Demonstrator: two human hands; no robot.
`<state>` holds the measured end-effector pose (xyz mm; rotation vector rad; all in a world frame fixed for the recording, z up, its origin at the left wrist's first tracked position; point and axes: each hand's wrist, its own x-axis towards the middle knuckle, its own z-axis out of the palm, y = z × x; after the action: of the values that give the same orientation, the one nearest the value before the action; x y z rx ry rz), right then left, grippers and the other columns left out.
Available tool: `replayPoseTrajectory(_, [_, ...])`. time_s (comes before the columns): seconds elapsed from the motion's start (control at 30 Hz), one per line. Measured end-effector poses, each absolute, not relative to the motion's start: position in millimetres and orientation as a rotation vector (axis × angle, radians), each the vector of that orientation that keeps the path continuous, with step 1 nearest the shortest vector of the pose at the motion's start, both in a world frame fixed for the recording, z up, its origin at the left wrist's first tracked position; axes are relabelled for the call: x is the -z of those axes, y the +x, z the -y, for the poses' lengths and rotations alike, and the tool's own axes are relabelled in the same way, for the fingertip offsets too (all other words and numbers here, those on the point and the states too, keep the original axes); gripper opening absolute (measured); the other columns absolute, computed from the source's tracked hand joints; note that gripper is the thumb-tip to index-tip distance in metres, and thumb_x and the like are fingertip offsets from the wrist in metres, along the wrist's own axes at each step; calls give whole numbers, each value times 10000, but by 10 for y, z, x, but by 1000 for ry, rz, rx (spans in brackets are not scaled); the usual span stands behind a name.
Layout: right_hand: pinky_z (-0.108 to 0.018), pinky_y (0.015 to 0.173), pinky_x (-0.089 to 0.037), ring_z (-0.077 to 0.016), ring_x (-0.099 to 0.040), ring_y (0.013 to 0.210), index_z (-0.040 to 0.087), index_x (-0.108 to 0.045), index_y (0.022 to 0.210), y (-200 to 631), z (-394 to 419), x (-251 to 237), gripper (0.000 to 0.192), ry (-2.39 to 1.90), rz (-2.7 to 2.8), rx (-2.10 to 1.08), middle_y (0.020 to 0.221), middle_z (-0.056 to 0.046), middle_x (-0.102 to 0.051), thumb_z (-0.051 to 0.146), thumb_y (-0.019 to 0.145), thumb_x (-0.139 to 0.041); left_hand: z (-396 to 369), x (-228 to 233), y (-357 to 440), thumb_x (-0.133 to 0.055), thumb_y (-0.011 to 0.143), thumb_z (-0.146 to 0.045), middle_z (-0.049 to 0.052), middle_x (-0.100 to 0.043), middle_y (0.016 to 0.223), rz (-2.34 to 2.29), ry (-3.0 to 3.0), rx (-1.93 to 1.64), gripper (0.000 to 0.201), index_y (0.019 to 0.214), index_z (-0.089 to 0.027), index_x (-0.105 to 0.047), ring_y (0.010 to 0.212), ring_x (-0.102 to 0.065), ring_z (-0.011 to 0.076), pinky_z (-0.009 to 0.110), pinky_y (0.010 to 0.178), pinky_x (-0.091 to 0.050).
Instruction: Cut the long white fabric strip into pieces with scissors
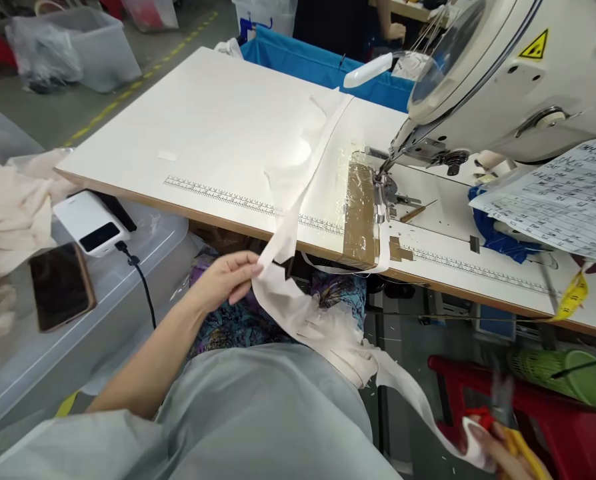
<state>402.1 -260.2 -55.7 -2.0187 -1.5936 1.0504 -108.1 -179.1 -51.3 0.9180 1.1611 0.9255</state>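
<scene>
My left hand (231, 275) pinches the edge of a pale fabric strip (288, 230) between thumb and fingers, just in front of the table edge. From there the strip runs up across the white tabletop, and its slack piece (323, 327) drapes over my lap. A long tail (413, 383) of the fabric stretches to the lower right, where my right hand (508, 453) is closed, blurred by motion. That hand holds scissors (525, 453) with yellow and red on the handles, blades pointing up. The fabric tail's end lies against its fingers.
A sewing machine (553, 80) stands at the right of the white table (203, 120), which has printed rulers. A phone (63, 287) and a white device (91, 223) lie on a plastic box lid at left. A red stool (573, 427) with a green basket (568, 377) is at lower right.
</scene>
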Motion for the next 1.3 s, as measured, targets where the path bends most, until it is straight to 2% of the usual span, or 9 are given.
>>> replayPoseTrajectory(0.1, [-403,543,-555,-308,-652,586,238,-593,574,3842,2641,724,470,-2119,1578,-1299,556,-78,-633,679,501,-738,2005,831,-963,-667,778,-504,-50,-489,372,-1176,818,-773,381,844,-135,-601,308,-369,52,151,362,-231])
replayPoseTrajectory(0.17, [-396,551,-549,-291,-636,574,237,-566,615,3618,2609,841,494,-2099,1602,-1360,565,-60,-615,688,510,-737,2124,954,-842,-681,765,-509,24,-633,521,-1149,758,-761,393,837,-133,-591,437,-559,105,164,422,-371])
replayPoseTrajectory(0.3, [-322,578,-509,-202,-569,601,225,-512,717,2954,2424,904,469,-1812,1722,-1590,648,-25,-552,688,783,-541,2323,965,-606,-689,769,-513,85,-710,807,-1044,666,-793,399,853,-143,-568,752,-710,209,223,566,-511])
replayPoseTrajectory(0.37, [-280,584,-459,-168,-514,635,215,-470,742,2596,2271,834,449,-1499,1927,-1805,706,-14,-512,643,877,-445,2400,915,-540,-684,780,-511,76,-710,798,-1048,653,-805,389,835,-143,-569,755,-716,216,219,559,-509])
replayPoseTrajectory(0.43, [-247,560,-390,-138,-436,619,211,-431,747,2298,2096,752,436,-1294,2170,-1867,698,14,-458,625,881,-464,2457,871,-519,-679,789,-508,68,-714,763,-1063,645,-807,382,812,-140,-578,734,-718,212,217,559,-508])
replayPoseTrajectory(0.53, [-230,516,-276,-114,-324,582,211,-368,691,2020,1858,702,470,-1200,2488,-1790,633,48,-361,629,859,-503,2506,842,-542,-685,786,-503,69,-725,743,-1079,616,-805,380,801,-134,-596,716,-719,210,223,575,-518])
replayPoseTrajectory(0.63, [-234,508,-225,-107,-303,569,208,-334,657,1890,1710,738,484,-1078,2693,-1723,612,54,-337,611,865,-502,2520,837,-571,-704,769,-501,78,-736,757,-1096,571,-812,383,804,-132,-608,730,-722,216,227,590,-525])
replayPoseTrajectory(0.83, [-237,514,-223,-109,-324,561,206,-390,673,1742,1630,815,442,-965,2791,-1614,609,54,-356,585,874,-498,2499,853,-585,-735,728,-512,77,-740,737,-1111,538,-825,400,784,-128,-636,713,-723,216,225,583,-525])
replayPoseTrajectory(1.3, [-247,503,-219,-124,-380,529,209,-459,669,1644,1606,718,445,-1142,2981,-1119,598,15,-492,619,830,-523,2463,874,-586,-745,705,-527,51,-715,628,-1119,526,-844,413,739,-131,-634,605,-696,174,204,552,-507])
